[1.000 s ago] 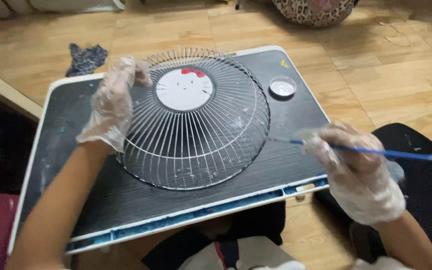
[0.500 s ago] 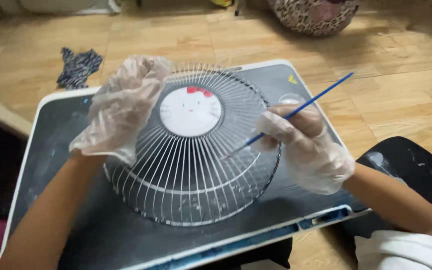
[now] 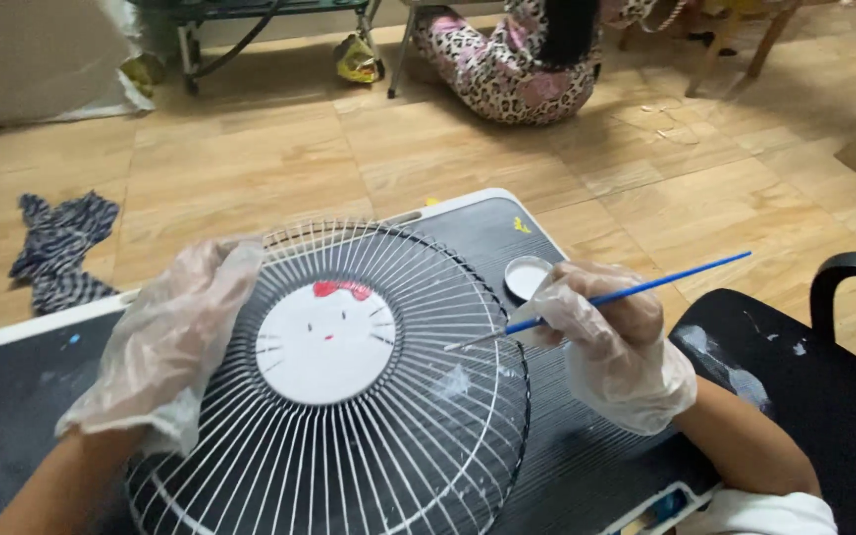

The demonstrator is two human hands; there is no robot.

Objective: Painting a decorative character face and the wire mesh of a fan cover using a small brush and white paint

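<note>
While the head camera looks down, a round white wire fan guard (image 3: 349,396) lies on a dark bench (image 3: 587,466) with a white rim, filling the lower middle of the view. At its hub sits a white disc (image 3: 326,343) painted with a cat face: a red bow at 12 o'clock, whiskers at 3 and 9 o'clock.

Left hand (image 3: 165,342), in a clear plastic glove: lies flat on the guard's rim at about 9 to 10 o'clock, fingers spread over the wires. Grip is open, pressing rather than clasping.

Right hand (image 3: 616,342), also gloved: sits at 3 o'clock of the guard, heel on the bench. Grip is closed on a thin blue-handled paintbrush (image 3: 606,297), pinched between thumb and fingers. Handle end points away toward 2 o'clock; bristle end points toward 8 o'clock and meets the wires just right of the disc, at about 3 o'clock of the hub. Whether the tip touches a wire or sits just above it I cannot tell.

A small round white dish (image 3: 527,277) stands on the bench at 1 o'clock of the guard, just behind the right hand's fingers.

Surroundings: wooden floor (image 3: 349,159); a striped dark cloth (image 3: 56,248) on the floor at 10 o'clock; a black chair (image 3: 824,376) at 4 o'clock, flecked with pale paint; another person in leopard-print clothing (image 3: 507,59) sitting on the floor at 12 o'clock, well apart from the bench.
</note>
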